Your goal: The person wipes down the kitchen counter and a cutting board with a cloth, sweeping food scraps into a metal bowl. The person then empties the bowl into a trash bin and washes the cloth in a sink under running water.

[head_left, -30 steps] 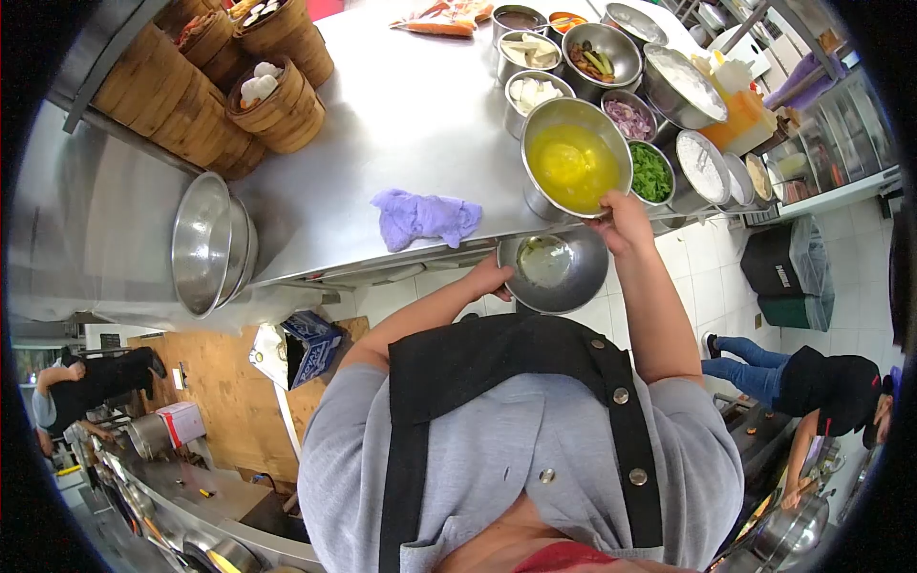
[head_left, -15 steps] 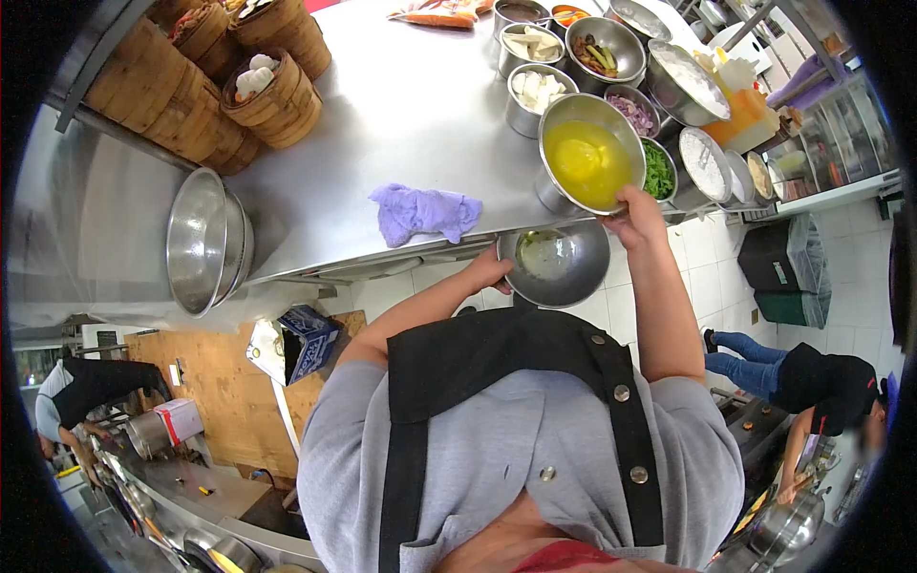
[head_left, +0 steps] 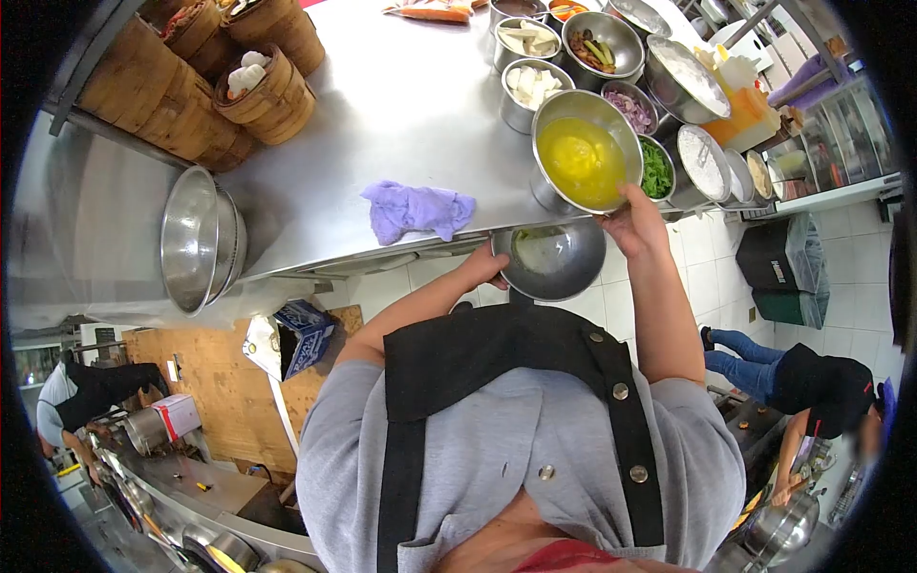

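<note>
My left hand (head_left: 489, 267) is closed on the left rim of a metal mixing bowl (head_left: 571, 275), held tilted below the counter's front edge. A little clear, yellowish liquid lies in that bowl. My right hand (head_left: 635, 224) grips the near right rim of a deep steel pot (head_left: 546, 189), thumb on the rim. Yellow liquid (head_left: 578, 158) with a brighter yellow lump, like raw egg, fills part of the pot, which sits at the counter's edge just above the bowl. A lilac cloth (head_left: 416, 211) lies crumpled on the counter to the left.
Steel containers of white pieces (head_left: 532, 88), chopped purple onion (head_left: 630, 112), chopped greens (head_left: 655, 170) and white powder (head_left: 702, 164) crowd the right. Bamboo steamers (head_left: 269, 100) and metal bowls (head_left: 191, 241) stand left. Two people (head_left: 826, 387) work behind me, one on each side.
The whole view has shifted slightly, with counter items a little further left and up. Both hands keep their holds on the bowl and the pot.
</note>
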The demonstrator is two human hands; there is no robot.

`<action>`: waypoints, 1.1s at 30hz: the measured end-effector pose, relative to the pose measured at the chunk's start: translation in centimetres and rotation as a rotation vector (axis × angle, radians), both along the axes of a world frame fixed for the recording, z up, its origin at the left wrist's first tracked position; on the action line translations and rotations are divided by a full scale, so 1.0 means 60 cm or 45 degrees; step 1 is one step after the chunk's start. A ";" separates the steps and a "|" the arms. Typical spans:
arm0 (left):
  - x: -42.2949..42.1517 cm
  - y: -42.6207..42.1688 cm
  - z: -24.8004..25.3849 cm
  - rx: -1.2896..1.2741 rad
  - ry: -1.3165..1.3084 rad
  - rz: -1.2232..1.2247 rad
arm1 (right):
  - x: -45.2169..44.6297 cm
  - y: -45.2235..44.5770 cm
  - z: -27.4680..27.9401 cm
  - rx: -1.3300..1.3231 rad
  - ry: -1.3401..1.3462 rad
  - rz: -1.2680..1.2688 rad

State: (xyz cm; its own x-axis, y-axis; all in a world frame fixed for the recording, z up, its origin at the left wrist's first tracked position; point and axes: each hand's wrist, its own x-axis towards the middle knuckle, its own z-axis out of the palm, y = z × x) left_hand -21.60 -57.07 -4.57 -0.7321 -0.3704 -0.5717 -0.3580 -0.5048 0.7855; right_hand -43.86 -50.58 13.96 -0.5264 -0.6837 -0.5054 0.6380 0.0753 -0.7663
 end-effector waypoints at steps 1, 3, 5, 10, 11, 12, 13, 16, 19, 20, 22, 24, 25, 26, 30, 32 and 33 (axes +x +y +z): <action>-0.001 -0.002 -0.002 0.016 0.008 -0.018 | 0.002 0.004 0.010 0.002 0.002 -0.002; -0.003 0.001 0.001 0.003 0.018 0.006 | 0.014 0.020 0.041 0.023 -0.067 0.146; -0.003 0.001 0.008 -0.016 0.032 0.034 | -0.001 0.050 0.033 0.039 -0.189 0.264; 0.002 0.005 0.026 -0.016 0.023 0.079 | -0.004 0.100 0.106 0.100 -0.197 0.473; 0.002 0.006 0.019 -0.017 0.006 0.093 | -0.003 0.095 0.139 0.094 0.015 0.677; 0.002 0.007 0.022 -0.014 0.009 0.106 | 0.000 0.090 0.170 0.087 0.229 0.881; 0.005 0.009 0.027 -0.011 -0.017 0.111 | 0.002 0.070 0.195 0.066 0.515 0.989; 0.012 0.015 0.026 0.000 -0.023 0.147 | 0.007 -0.034 0.243 -0.265 1.634 1.176; 0.012 0.025 0.010 -0.010 0.004 0.240 | 0.008 -0.212 0.225 -0.496 2.207 1.325; 0.013 0.030 0.003 -0.019 0.008 0.295 | 0.004 -0.278 0.206 -0.435 2.132 1.542; 0.014 0.035 -0.002 -0.004 -0.031 0.322 | -0.010 -0.395 0.131 -0.417 2.323 1.853; 0.009 0.043 0.004 0.020 -0.064 0.351 | 0.005 -0.429 0.110 0.102 2.178 2.121; 0.009 0.047 0.012 0.009 -0.037 0.389 | 0.011 -0.441 0.100 0.098 2.180 2.130; 0.008 0.049 0.019 -0.001 -0.012 0.428 | 0.018 -0.449 0.090 0.219 2.268 2.252; 0.005 0.050 0.018 0.004 0.022 0.475 | 0.024 -0.465 0.075 0.392 2.403 2.413; 0.003 0.047 0.021 0.007 0.016 0.464 | 0.028 -0.466 0.076 0.433 2.441 2.432; 0.001 0.050 0.021 -0.037 0.029 0.512 | 0.029 -0.465 0.077 0.488 2.474 2.437</action>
